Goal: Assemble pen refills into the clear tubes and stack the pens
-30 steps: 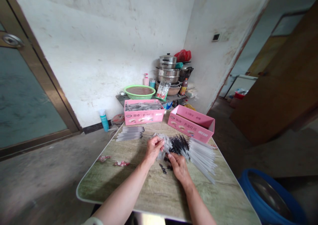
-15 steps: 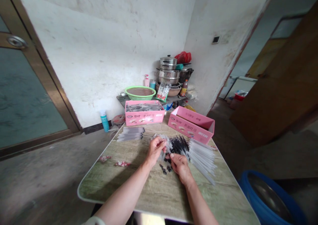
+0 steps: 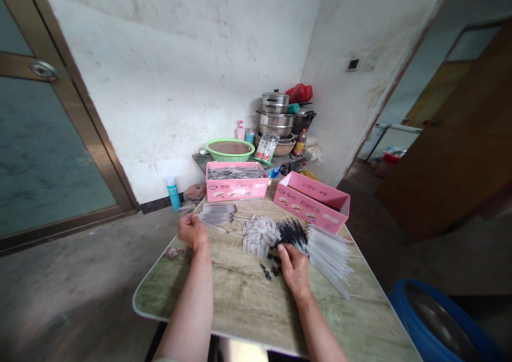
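My left hand (image 3: 193, 232) is at the table's left edge, its fingers pinched at the near end of a slim grey tube (image 3: 218, 228). That tube lies along the front of a row of similar grey, dark-tipped tubes (image 3: 219, 212). My right hand (image 3: 295, 268) is closed, thumb against fingers, at the near edge of a heap of thin black sticks (image 3: 293, 233); what it holds, if anything, is hidden. Left of it lies a heap of short whitish translucent pieces (image 3: 260, 236). Long clear tubes (image 3: 328, 258) fan out to its right. Small black bits (image 3: 265, 271) are scattered nearby.
Behind the heaps stand a pink box (image 3: 238, 190) filled with grey tubes and a second pink box (image 3: 310, 204). Farther back, a shelf bears a green basin (image 3: 230, 157) and stacked pots (image 3: 276, 119). A blue barrel (image 3: 400, 303) is beside the table (image 3: 240, 303) at right.
My left hand has moved left from the whitish heap to the row of grey tubes, uncovering the heap. My right hand stays by the black sticks. The view has shifted slightly.
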A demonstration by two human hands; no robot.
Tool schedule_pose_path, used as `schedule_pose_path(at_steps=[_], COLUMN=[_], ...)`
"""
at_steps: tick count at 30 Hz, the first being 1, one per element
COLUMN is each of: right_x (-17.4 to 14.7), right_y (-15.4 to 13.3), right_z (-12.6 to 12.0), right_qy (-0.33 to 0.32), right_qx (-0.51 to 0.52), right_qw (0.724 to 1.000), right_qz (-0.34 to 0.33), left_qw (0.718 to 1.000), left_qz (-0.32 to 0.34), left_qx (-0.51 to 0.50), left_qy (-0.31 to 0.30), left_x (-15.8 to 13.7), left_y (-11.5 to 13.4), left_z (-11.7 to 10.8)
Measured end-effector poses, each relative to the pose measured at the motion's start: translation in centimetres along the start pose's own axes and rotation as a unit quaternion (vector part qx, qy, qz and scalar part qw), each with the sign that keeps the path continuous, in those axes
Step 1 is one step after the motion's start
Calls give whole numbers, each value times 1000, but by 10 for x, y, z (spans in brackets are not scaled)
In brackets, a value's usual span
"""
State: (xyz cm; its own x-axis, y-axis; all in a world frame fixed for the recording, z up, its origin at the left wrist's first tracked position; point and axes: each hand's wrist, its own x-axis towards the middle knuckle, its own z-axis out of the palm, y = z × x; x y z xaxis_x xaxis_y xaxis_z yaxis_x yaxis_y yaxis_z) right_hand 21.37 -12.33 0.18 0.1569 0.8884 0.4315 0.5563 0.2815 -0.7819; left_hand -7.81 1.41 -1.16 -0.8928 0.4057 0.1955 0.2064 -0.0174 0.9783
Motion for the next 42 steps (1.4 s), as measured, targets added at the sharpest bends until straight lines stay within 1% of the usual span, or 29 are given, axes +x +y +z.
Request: schedule_pose_path(at_steps=[4, 8, 11, 15, 17, 21, 22, 24, 26, 28, 32, 37, 39, 42], right_x=[0, 1, 1, 1, 1, 1, 1, 1, 1, 1, 1, 2, 2, 4], right_y=[-1, 0, 2, 2, 1, -1, -1, -1, 0, 1, 3, 8, 10, 14], right_z=[0, -1, -1, -1, -1, -2, -2, -2, -2, -3, -3, -3, -3, -5], right_qy=[9, 20, 27, 29, 28, 33, 36, 41, 41, 42, 61, 96, 106, 149], right_qx=[-3, -9, -16, -19, -17, -16, -17, -20, -22, -25, -32, -43, -50, -81], right_qw=[1000, 1000, 1000, 999, 999, 999, 999, 999, 999, 999, 998, 994, 993, 985], right_qz=[2, 5, 1, 0, 2, 0, -1, -2, 2, 7, 14, 28, 29, 36], left_qw=[997, 991, 988, 991, 991, 983, 980, 969, 947, 929, 919, 904, 901, 902], left_qz=[24, 80, 111, 97, 98, 139, 143, 139, 133, 142, 169, 213, 235, 269], left_qx=[68, 107, 110, 91, 87, 116, 134, 185, 242, 273, 272, 264, 245, 174], left_qy=[24, 26, 15, -29, -30, -24, -37, -92, -161, -207, -228, -261, -270, -290], left_x=[-1, -6, -8, -12, -14, -19, -20, -24, -28, -32, -35, -31, -31, -44], left_y=[-1, 4, 6, 8, 11, 23, 26, 31, 32, 31, 24, 16, 17, 25], left_z=[-7, -10, -10, -9, -9, -13, -14, -16, -16, -15, -9, -1, 1, 2])
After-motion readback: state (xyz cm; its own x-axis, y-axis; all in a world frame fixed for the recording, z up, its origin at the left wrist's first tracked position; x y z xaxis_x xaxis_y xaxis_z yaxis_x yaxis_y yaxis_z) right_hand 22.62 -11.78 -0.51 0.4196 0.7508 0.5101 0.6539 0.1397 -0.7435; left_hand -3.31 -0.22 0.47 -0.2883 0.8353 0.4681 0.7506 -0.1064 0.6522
